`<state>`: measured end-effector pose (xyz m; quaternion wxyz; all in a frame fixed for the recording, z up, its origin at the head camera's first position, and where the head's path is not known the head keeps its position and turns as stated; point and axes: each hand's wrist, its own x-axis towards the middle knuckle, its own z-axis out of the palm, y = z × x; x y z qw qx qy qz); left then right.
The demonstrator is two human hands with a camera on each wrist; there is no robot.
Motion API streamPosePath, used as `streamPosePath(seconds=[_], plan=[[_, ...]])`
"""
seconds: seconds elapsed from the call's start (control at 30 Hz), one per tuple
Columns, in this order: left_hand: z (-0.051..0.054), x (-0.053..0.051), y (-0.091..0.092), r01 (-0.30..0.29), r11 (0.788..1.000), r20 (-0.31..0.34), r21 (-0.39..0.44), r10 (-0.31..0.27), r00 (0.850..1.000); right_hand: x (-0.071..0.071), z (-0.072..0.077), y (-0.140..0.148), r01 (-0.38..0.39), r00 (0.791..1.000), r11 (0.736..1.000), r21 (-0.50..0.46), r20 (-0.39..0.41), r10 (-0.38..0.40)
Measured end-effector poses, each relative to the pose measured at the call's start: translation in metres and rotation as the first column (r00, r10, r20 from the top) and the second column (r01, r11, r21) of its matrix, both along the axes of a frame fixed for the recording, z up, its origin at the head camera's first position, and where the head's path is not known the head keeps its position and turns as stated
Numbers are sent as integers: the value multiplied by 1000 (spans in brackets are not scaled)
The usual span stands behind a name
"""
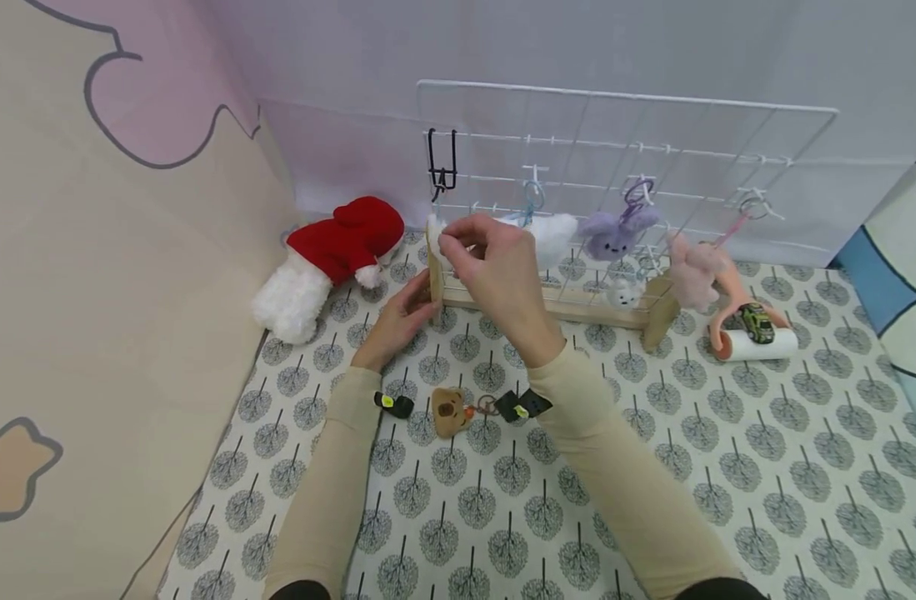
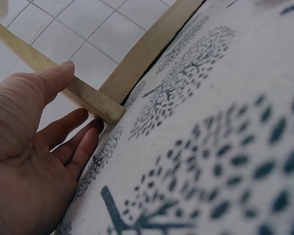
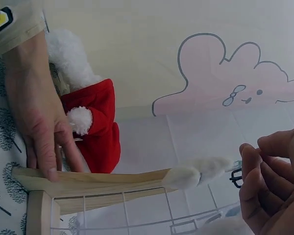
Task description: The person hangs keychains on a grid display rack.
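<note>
My left hand (image 1: 397,323) holds the upright wooden end piece (image 1: 434,271) of a white wire mesh rack (image 1: 630,96). In the left wrist view, the thumb lies on one side of this wood (image 2: 90,95) and the fingers on the other. Higher up, my right hand (image 1: 506,271) pinches the top end of a fluffy white plush charm (image 3: 201,172) beside a black hook (image 1: 442,171) at the rack's left. What exactly lies between the fingertips is mostly hidden in the right wrist view. A brown bear-face keychain (image 1: 448,413) lies on the patterned cloth between the forearms.
On the rack hang another white plush (image 1: 553,237), a purple bunny plush (image 1: 611,233), a small white charm (image 1: 625,293) and a pink plush (image 1: 693,271). A red and white Santa hat (image 1: 345,250) lies left. At right sits an orange-handled roller (image 1: 761,344) with a green toy car (image 1: 756,322).
</note>
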<state>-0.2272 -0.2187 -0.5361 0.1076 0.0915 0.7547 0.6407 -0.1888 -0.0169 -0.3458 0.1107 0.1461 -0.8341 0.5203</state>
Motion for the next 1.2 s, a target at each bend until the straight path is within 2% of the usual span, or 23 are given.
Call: streamPosePath(seconds=[0.1, 0.23, 0.37, 0.47, 0.57, 0.63, 0.8, 0.87, 0.93, 1.1, 1.2], plan=[[-9, -4, -1, -1, 1000, -27, -10, 1, 1000, 8, -15, 6, -23, 999, 1000, 19, 23, 23], [-13, -4, -2, -1, 1000, -48, -24, 0, 999, 17, -44, 18, -57, 993, 997, 57, 102, 51], [-12, -4, -3, -8, 999, -50, -32, 6, 999, 25, -78, 32, -73, 975, 989, 126, 216, 45], [-12, -4, -4, -12, 999, -46, -32, 11, 999, 31, -103, 41, -89, 963, 981, 174, 267, 40], [-13, -4, -3, -8, 999, -48, -36, 6, 999, 39, -123, 48, -113, 949, 971, 210, 312, 43], [-12, -4, -3, -4, 999, -47, -39, 2, 999, 45, -134, 52, -142, 933, 964, 223, 357, 55], [-12, -2, -3, -5, 999, -36, -42, 3, 999, 56, -151, 61, -215, 893, 946, 241, 442, 90], [-12, -2, -3, -7, 999, -26, -40, 6, 1000, 60, -157, 64, -243, 883, 936, 256, 457, 104], [-6, 1, -2, -8, 999, -11, -38, 7, 1000, 64, -163, 67, -261, 881, 927, 269, 459, 115], [-4, 0, -1, -6, 999, -6, -40, 6, 1000, 73, -176, 71, -254, 903, 922, 291, 413, 118], [-9, -2, -1, -7, 999, -26, -42, 6, 1000, 76, -179, 72, -252, 914, 916, 311, 389, 120]])
